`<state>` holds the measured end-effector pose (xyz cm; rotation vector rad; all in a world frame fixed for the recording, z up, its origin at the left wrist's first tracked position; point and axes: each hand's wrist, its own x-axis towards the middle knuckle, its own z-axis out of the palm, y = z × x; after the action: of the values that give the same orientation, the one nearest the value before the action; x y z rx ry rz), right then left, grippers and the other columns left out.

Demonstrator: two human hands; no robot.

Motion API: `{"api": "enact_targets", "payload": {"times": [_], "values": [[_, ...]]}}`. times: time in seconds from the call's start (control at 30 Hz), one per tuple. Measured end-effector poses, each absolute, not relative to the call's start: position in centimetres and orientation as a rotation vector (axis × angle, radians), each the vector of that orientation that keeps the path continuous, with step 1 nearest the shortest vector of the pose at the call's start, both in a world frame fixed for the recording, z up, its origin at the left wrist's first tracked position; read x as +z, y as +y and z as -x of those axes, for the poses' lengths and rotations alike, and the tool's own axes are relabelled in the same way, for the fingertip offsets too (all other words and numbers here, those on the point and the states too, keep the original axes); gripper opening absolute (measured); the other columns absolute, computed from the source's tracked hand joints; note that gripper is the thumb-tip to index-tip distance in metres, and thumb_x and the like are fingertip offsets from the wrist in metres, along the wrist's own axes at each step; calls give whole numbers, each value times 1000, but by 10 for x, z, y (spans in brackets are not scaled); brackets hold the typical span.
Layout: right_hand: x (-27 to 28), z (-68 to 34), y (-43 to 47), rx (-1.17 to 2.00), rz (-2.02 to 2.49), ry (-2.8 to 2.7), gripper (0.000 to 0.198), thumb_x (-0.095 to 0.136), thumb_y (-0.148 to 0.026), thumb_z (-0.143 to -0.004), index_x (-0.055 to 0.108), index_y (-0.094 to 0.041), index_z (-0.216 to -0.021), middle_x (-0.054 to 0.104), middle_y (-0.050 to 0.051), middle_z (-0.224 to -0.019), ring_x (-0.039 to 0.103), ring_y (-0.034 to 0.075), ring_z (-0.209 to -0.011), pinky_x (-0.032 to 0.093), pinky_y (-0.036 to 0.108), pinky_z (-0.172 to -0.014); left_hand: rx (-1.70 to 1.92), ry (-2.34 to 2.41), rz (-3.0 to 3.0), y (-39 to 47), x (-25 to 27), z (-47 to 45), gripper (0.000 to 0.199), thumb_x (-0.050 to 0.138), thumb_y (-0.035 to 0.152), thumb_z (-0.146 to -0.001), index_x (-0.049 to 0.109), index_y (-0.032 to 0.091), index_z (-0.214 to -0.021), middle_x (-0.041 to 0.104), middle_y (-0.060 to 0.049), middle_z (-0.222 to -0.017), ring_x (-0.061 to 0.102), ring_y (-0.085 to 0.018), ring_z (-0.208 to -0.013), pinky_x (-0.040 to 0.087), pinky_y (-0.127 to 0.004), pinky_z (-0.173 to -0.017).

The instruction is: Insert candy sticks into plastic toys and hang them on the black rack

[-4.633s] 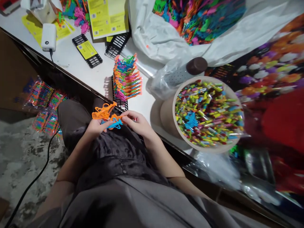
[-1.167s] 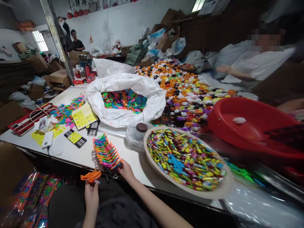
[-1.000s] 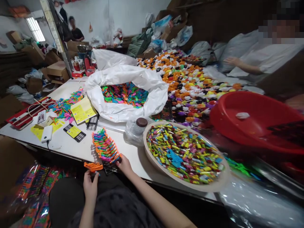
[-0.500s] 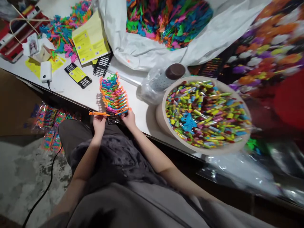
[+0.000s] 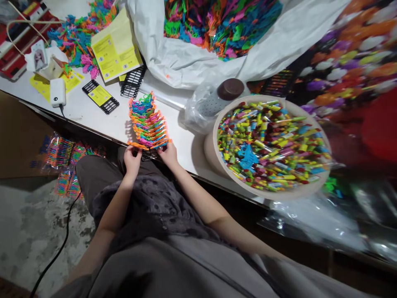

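Note:
A row of colourful plastic toy pieces [image 5: 147, 120] stands packed in a black grid tray [image 5: 150, 155] at the near edge of the white table [image 5: 83, 118]. My left hand [image 5: 132, 156] pinches an orange toy piece [image 5: 136, 145] at the front end of that row. At the row's near right corner, my right hand [image 5: 168, 152] grips the tray and the last pieces. Both hands sit just over the table edge, above my lap.
A round tub [image 5: 217, 157] of small colourful wrapped items stands right of the row. Behind lie a white sack [image 5: 198, 66] of toy pieces, a brown-capped jar [image 5: 229, 89] in a bag, yellow cards [image 5: 116, 47], black trays [image 5: 100, 97] and a white power bank [image 5: 57, 92].
The camera dropped from the room back down to the table. My left hand carried the orange piece from beside the tray up against the front of the row; my right hand stayed on the tray.

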<state>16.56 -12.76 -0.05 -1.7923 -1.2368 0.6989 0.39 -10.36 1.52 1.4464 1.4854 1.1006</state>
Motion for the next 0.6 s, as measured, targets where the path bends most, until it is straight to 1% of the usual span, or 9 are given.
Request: {"api": "enact_targets", "payload": {"times": [0.07,0.17,0.27,0.43,0.53,0.6], "values": [[2,-165,-128,690,1787,-1234,11,50,-23,-66,45,-17,-73,50,2,-69,44,14,-62,35,26,-57,1035,1502,-1582,-103,20,-2,21,61,31,-75,56,13,-86,60,-5,-85,56,-13,-82,45,-25,-82],[5,-165,-129,682,1798,-1212,11,51,-24,-67,47,-17,-74,51,2,-70,45,15,-63,36,27,-58,960,1502,-1682,-104,27,-1,20,61,30,-76,57,15,-88,60,-6,-87,55,-14,-85,45,-26,-81],[5,-165,-130,693,1813,-1187,12,51,-25,-68,50,-15,-76,55,4,-74,48,16,-66,38,27,-61,920,1513,-1703,-104,30,-3,18,60,27,-76,56,15,-90,59,-6,-89,55,-16,-87,44,-28,-82],[16,-160,-129,634,1949,-1254,14,54,-25,-69,58,-15,-78,61,9,-80,54,21,-74,39,28,-63,888,1581,-1670,-106,39,-7,16,59,21,-73,56,16,-88,58,-7,-86,54,-16,-81,45,-28,-76],[28,-152,-130,645,1995,-1254,18,52,-24,-72,62,-17,-85,65,11,-86,59,24,-79,40,29,-64,874,1638,-1583,-109,44,-5,20,58,24,-71,57,17,-90,58,-8,-86,56,-19,-84,46,-31,-78],[29,-147,-128,659,1995,-1223,23,50,-26,-75,63,-18,-93,66,10,-92,61,24,-84,41,29,-66,900,1638,-1516,-106,37,-3,27,58,28,-70,57,17,-94,59,-9,-92,57,-22,-92,47,-34,-83]]}}
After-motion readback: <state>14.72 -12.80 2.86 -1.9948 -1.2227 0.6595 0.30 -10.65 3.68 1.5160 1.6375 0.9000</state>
